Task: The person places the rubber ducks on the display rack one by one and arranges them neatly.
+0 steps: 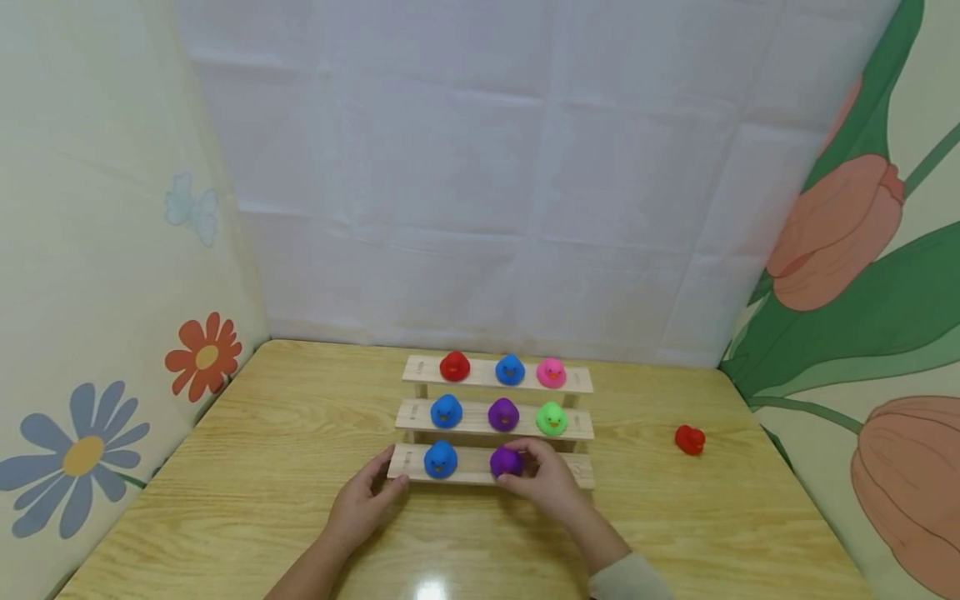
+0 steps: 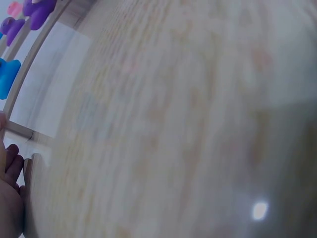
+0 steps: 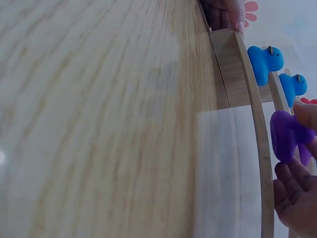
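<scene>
A three-tier wooden stand [image 1: 468, 477] holds rubber ducks in rows. My right hand [image 1: 551, 485] pinches a purple rubber duck [image 1: 505, 463] between thumb and fingers at the bottom tier; in the right wrist view this purple duck [image 3: 285, 136] is partly covered by the fingers. At the stand's left end, my left hand [image 1: 363, 504] grips the bottom board, its thumb at the front edge. Left of the purple duck on that board sits a blue duck [image 1: 440, 460]. The left wrist view catches only part of the left hand [image 2: 10, 198].
The middle tier bears blue [image 1: 446, 412], purple [image 1: 503, 414] and green ducks [image 1: 552, 419]. On the top tier are red [image 1: 454, 367], blue [image 1: 510, 370] and pink ducks [image 1: 551, 373]. A red duck [image 1: 690, 440] lies on the wooden table [image 1: 720, 517] to the right.
</scene>
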The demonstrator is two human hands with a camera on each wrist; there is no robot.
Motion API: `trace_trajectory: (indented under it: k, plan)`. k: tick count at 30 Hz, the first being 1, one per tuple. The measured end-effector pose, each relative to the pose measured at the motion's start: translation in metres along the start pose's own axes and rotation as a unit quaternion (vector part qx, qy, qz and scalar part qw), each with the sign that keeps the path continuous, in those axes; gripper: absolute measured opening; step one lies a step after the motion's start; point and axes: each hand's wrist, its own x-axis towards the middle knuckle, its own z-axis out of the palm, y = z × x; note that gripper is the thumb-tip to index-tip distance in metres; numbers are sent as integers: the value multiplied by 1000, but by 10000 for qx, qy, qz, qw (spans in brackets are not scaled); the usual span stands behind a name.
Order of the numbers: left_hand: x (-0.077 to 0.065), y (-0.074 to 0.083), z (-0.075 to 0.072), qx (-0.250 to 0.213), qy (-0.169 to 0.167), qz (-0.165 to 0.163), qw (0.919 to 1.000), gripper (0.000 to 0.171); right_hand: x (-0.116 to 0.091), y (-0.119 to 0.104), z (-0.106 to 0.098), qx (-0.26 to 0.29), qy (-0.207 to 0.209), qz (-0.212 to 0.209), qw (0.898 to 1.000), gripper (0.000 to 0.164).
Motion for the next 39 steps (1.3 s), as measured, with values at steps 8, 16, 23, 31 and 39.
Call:
trace_trajectory:
  k: [8,16,23,31,39]
  plan:
    - [-1,0,0,34,10,-31,10000,65,2,-3,3,-36,-22,48,10000,43]
    - [-3,2,0,61,46,-12,10000,64,3,-3,5,8,-88,5,10000,43]
    - [-3,2,0,6,51,26,10000,64,3,-4,6,-131,-55,-29,9999,43]
    - [-1,1,0,7,62,45,10000,64,4,-4,6,-136,-83,32,9999,44]
    - [-1,1,0,25,65,65,10000,64,4,-4,4,-157,-100,101,9998,49]
